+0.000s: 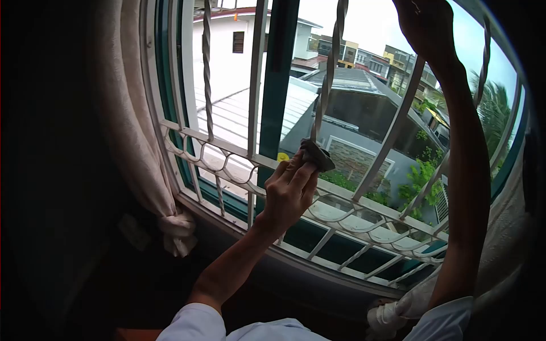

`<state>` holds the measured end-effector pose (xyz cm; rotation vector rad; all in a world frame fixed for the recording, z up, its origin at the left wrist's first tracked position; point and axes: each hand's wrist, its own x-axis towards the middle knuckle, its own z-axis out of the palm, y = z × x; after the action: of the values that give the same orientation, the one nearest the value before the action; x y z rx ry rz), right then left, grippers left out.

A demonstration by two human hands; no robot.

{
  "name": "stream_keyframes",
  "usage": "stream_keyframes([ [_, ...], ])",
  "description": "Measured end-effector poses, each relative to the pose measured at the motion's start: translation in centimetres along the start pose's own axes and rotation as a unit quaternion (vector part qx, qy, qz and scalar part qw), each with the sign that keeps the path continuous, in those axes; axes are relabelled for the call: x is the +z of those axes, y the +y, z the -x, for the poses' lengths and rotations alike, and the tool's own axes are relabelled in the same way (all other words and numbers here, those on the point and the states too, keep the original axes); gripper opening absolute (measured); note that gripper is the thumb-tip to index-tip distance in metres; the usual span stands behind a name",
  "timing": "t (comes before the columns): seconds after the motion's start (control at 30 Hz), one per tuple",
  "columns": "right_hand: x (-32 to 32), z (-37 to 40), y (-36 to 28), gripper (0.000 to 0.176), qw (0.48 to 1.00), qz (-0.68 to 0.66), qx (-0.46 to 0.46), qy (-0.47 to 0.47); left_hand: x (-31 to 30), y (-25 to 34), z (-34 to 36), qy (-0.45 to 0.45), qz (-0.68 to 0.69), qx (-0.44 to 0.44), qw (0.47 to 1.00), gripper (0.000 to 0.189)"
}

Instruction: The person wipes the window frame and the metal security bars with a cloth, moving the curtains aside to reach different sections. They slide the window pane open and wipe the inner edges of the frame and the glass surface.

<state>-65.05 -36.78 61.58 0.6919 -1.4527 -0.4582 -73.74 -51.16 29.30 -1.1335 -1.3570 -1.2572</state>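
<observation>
My left hand [291, 184] is closed on a small grey cloth [316, 156], pinched around the lower part of a twisted white bar [328, 79] of the window grille. That bar meets the grille's scrolled lower band [227, 159] just below the cloth. High at the upper right, my right hand [426, 28] is raised near another upright bar [402, 116]. The top of the frame cuts off its fingers, so what they touch or hold is hidden.
A knotted pale curtain [136, 125] hangs at the left, and a second tied curtain [392, 312] is at the lower right. Dark green window frames [278, 85] stand behind the grille. Outside are roofs [355, 79], house walls and green plants [424, 176].
</observation>
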Motion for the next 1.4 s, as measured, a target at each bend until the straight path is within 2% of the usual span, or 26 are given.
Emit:
stream_keyframes([
  [0.1, -0.2, -0.1, -0.9, 0.025, 0.999, 0.034, 0.014, 0.009, -0.8, -0.4, 0.2, 0.014, 0.040, 0.020, 0.999, 0.026],
  [0.17, 0.0, 0.0, -0.2, 0.024, 0.999, 0.025, 0.044, -0.012, -2.4, 0.2, 1.7, 0.047, 0.047, -0.115, 0.991, 0.028],
  [0.2, 0.3, 0.3, -0.3, 0.024, 0.999, 0.026, 0.044, -0.011, -3.0, 0.0, 2.1, 0.075, 0.057, -0.129, 0.987, 0.037],
  [0.27, 0.7, 1.7, -1.4, 0.011, 0.999, 0.045, 0.009, -0.009, -3.7, -1.0, 2.1, 0.123, 0.053, -0.146, 0.980, 0.048],
  [0.33, 0.9, 3.1, -3.8, 0.020, 0.997, 0.068, -0.029, -0.007, -3.8, -2.9, 1.3, 0.153, 0.044, -0.158, 0.975, 0.052],
  [0.37, 1.4, 3.3, -7.7, 0.020, 0.999, 0.018, -0.033, -0.009, -3.8, -3.6, 1.0, 0.152, 0.050, -0.155, 0.975, 0.052],
  [0.4, 2.4, 4.7, -10.7, 0.015, 0.998, -0.042, -0.007, -0.039, -3.9, -4.3, 0.6, 0.110, -0.040, -0.137, 0.984, 0.052],
  [0.43, 4.3, 6.1, -13.0, 0.017, 0.996, -0.076, -0.036, -0.035, -3.9, -4.9, 0.1, 0.068, -0.128, -0.115, 0.983, 0.053],
  [0.5, 6.1, 8.4, -18.9, 0.020, 0.986, -0.127, 0.052, -0.092, -4.0, -5.6, -0.1, 0.072, -0.110, -0.046, 0.990, 0.052],
  [0.57, 6.8, 11.0, -22.4, 0.028, 0.968, -0.135, 0.151, -0.151, -4.6, -6.1, 0.5, 0.076, -0.068, -0.093, 0.990, 0.049],
  [0.63, 7.1, 14.3, -25.6, 0.039, 0.934, -0.092, 0.251, -0.236, -5.4, -6.8, 0.9, 0.077, -0.068, -0.076, 0.992, 0.048],
  [0.7, 6.7, 15.9, -27.4, 0.052, 0.921, -0.055, 0.260, -0.286, -5.8, -7.5, 0.9, 0.081, -0.071, -0.062, 0.992, 0.047],
  [0.73, 6.8, 15.9, -27.9, 0.052, 0.919, -0.047, 0.263, -0.289, -6.1, -7.7, 0.8, 0.064, -0.056, -0.065, 0.994, 0.047],
  [0.8, 6.8, 15.3, -29.0, 0.063, 0.888, -0.009, 0.309, -0.342, -6.1, -7.7, 0.0, 0.028, -0.042, -0.051, 0.997, 0.047],
  [0.87, 7.6, 16.4, -30.0, 0.065, 0.879, 0.014, 0.315, -0.357, -5.9, -7.3, -0.7, 0.029, -0.037, -0.051, 0.998, 0.043],
  [0.93, 8.4, 17.0, -30.1, 0.071, 0.875, 0.041, 0.314, -0.365, -5.4, -7.5, -2.9, 0.062, -0.033, -0.045, 0.997, 0.035],
  [1.03, 8.4, 16.6, -30.3, 0.068, 0.864, 0.029, 0.339, -0.370, -5.8, -8.5, -7.2, 0.050, -0.023, -0.031, 0.998, 0.022],
  [1.17, 8.6, 16.7, -30.3, 0.065, 0.871, 0.028, 0.337, -0.357, -4.8, -8.1, -15.8, 0.117, -0.038, 0.031, 0.992, 0.014],
  [1.23, 8.6, 16.6, -30.5, 0.064, 0.873, 0.039, 0.337, -0.352, -4.2, -7.8, -21.9, 0.166, -0.044, 0.060, 0.983, 0.018],
  [1.3, 8.6, 16.3, -30.5, 0.062, 0.870, 0.024, 0.346, -0.349, -4.0, -7.6, -29.1, 0.164, -0.057, 0.086, 0.981, 0.036],
  [1.33, 8.7, 16.4, -30.5, 0.060, 0.871, 0.033, 0.345, -0.349, -3.9, -7.3, -32.6, 0.209, -0.148, 0.124, 0.959, 0.037],
  [1.37, 8.7, 16.4, -30.6, 0.060, 0.872, 0.037, 0.343, -0.347, -3.2, -7.5, -36.4, 0.286, -0.177, 0.182, 0.924, 0.036],
  [1.4, 8.7, 16.4, -30.6, 0.060, 0.870, 0.038, 0.345, -0.349, -3.1, -7.3, -39.9, 0.288, -0.151, 0.183, 0.928, 0.033],
])
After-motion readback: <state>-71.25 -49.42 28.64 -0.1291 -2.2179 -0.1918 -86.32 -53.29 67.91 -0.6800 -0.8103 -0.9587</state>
